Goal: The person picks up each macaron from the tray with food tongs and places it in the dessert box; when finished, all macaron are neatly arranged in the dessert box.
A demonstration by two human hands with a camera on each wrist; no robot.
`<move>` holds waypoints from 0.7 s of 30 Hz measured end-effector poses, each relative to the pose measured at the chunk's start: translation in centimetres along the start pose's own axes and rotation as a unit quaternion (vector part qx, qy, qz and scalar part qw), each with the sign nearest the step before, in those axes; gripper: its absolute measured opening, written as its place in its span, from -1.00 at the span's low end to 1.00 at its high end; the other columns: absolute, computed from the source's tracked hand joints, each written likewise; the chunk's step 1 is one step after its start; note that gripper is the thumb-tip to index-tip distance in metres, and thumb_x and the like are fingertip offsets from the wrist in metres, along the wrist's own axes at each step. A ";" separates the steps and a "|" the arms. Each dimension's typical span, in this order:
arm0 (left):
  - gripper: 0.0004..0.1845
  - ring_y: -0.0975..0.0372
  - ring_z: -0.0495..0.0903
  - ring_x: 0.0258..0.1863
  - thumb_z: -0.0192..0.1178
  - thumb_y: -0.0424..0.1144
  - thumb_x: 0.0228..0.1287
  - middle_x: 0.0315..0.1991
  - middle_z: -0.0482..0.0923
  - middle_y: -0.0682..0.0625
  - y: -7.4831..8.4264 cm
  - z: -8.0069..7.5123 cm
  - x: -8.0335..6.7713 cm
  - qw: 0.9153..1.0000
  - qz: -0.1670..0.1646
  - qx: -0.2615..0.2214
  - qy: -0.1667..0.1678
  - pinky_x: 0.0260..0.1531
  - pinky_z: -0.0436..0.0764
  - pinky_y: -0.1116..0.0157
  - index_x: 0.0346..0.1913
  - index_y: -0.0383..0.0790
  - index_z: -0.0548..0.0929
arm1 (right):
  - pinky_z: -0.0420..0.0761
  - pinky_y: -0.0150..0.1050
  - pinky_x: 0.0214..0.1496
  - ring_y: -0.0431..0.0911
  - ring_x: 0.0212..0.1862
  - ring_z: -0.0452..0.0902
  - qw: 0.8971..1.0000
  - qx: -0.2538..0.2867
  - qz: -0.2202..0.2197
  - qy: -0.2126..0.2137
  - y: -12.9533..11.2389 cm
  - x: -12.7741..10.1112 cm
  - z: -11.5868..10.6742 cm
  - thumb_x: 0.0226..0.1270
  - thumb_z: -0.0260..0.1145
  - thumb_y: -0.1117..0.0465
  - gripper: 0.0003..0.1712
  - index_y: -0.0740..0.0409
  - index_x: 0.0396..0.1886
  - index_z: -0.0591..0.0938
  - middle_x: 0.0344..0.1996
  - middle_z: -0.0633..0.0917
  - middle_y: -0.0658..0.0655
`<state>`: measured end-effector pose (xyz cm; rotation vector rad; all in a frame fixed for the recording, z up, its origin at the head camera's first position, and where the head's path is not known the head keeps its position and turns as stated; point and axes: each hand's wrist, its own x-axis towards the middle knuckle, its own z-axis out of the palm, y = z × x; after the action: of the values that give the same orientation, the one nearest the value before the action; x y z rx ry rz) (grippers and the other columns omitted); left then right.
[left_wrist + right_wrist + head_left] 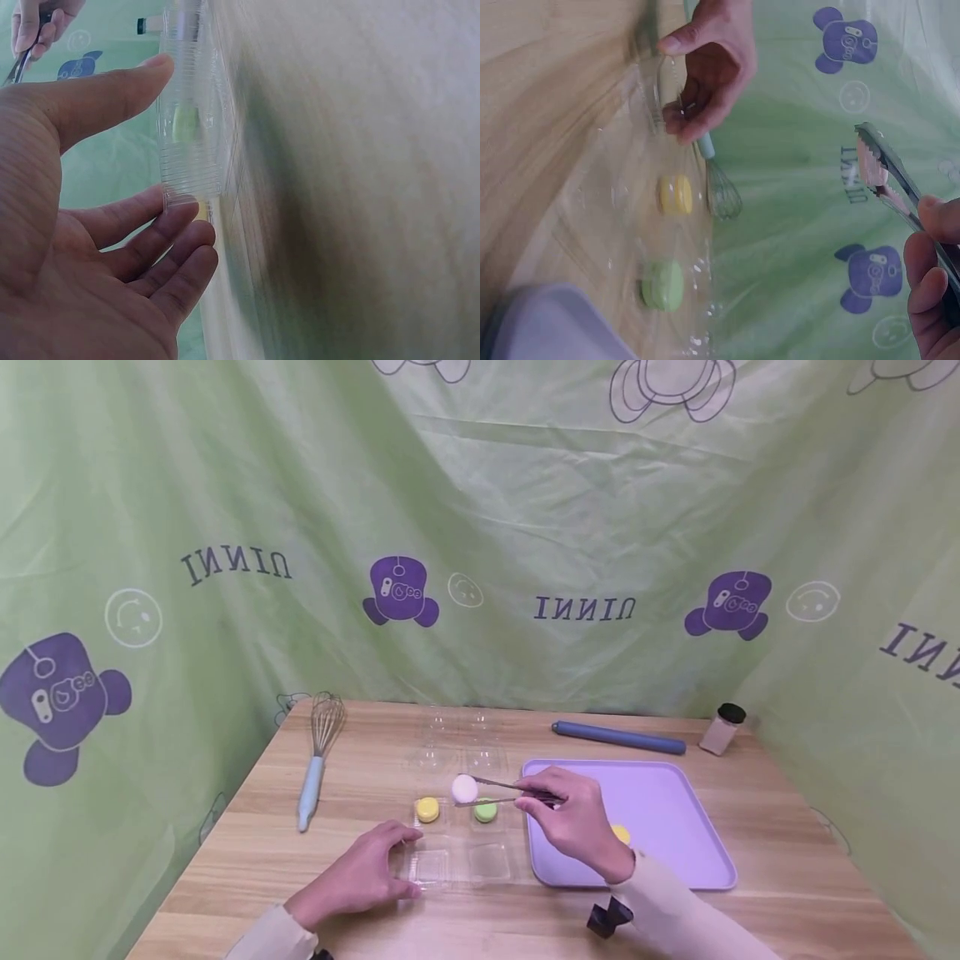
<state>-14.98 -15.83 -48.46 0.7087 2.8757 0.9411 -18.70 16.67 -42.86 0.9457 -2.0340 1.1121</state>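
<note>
Head view: right grip point(570, 814) clamps metal tongs point(537, 794) pinching a round macaron point(464, 789); left grip point(366, 871) apart at ridged plastic point(459, 865).

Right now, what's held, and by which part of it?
The right hand grips the tongs by their arms; the tongs clasp the pink macaron by opposite edges. The left hand is at the clear container.

Right hand point(570, 814) blocks part of the yellow macaron point(621, 834) on the purple tray point(667, 810). Right-wrist cam crops the tray too.
</note>
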 end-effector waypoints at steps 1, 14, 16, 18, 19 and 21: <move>-0.21 0.21 0.59 -0.04 0.60 0.05 -0.16 -0.03 0.61 0.08 0.0 0.0 0.0 1.000 0.000 -0.001 0.000 0.04 0.69 0.15 0.19 -0.22 0.62 | 0.57 -0.58 -0.45 -0.34 -0.45 0.57 1.000 -0.001 -0.003 -0.003 0.0 0.0 0.2 -0.01 0.59 0.39 -0.75 0.09 -0.29 0.81 -0.46 0.77 -0.01; -0.20 0.22 0.58 -0.04 0.60 0.05 -0.17 -0.02 0.61 0.08 0.1 0.1 0.0 1.000 -0.001 -0.004 0.003 0.06 0.68 0.15 0.18 -0.26 0.61 | 0.58 -0.63 -0.35 -0.34 -0.41 0.60 0.997 0.016 -0.012 -0.076 -0.4 -1.4 2.6 0.03 0.59 0.32 -0.75 0.05 -0.25 0.80 -0.42 0.78 -0.04; -0.19 0.22 0.58 -0.04 0.60 0.05 -0.18 -0.02 0.61 0.08 0.1 0.1 0.0 1.000 -0.002 -0.005 0.002 0.05 0.68 0.15 0.18 -0.26 0.61 | 0.61 -0.61 -0.28 -0.32 -0.37 0.65 0.996 0.013 -0.013 -0.084 -0.5 -1.6 2.9 0.04 0.59 0.32 -0.75 0.04 -0.24 0.80 -0.39 0.79 -0.03; -0.18 0.22 0.58 -0.04 0.60 0.06 -0.19 -0.02 0.61 0.07 0.2 0.1 0.0 1.000 -0.004 -0.008 0.001 0.05 0.69 0.14 0.19 -0.26 0.60 | 0.63 -0.60 -0.24 -0.31 -0.35 0.67 0.996 0.009 -0.013 -0.091 -0.5 -1.8 3.2 0.05 0.58 0.30 -0.77 0.05 -0.24 0.80 -0.38 0.80 -0.01; -0.17 0.21 0.58 -0.03 0.60 0.06 -0.19 -0.01 0.61 0.07 0.2 0.1 0.0 1.000 -0.005 -0.008 0.001 0.06 0.69 0.13 0.19 -0.27 0.60 | 0.63 -0.60 -0.23 -0.31 -0.34 0.67 0.995 0.006 -0.012 -0.094 -0.6 -1.9 3.4 0.05 0.58 0.29 -0.78 0.06 -0.25 0.80 -0.37 0.80 -0.02; -0.17 0.20 0.59 -0.02 0.60 0.06 -0.20 -0.01 0.61 0.06 0.2 0.1 0.0 1.000 -0.005 -0.009 0.000 0.07 0.69 0.11 0.18 -0.28 0.60 | 0.62 -0.62 -0.26 -0.34 -0.36 0.64 0.995 0.006 -0.005 -0.103 -0.7 -2.1 3.7 0.06 0.58 0.28 -0.80 0.09 -0.26 0.81 -0.39 0.80 -0.01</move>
<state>-14.89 -15.62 -48.45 0.6912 2.8647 0.9655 -17.67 13.76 -45.85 1.1160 -2.1838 1.0599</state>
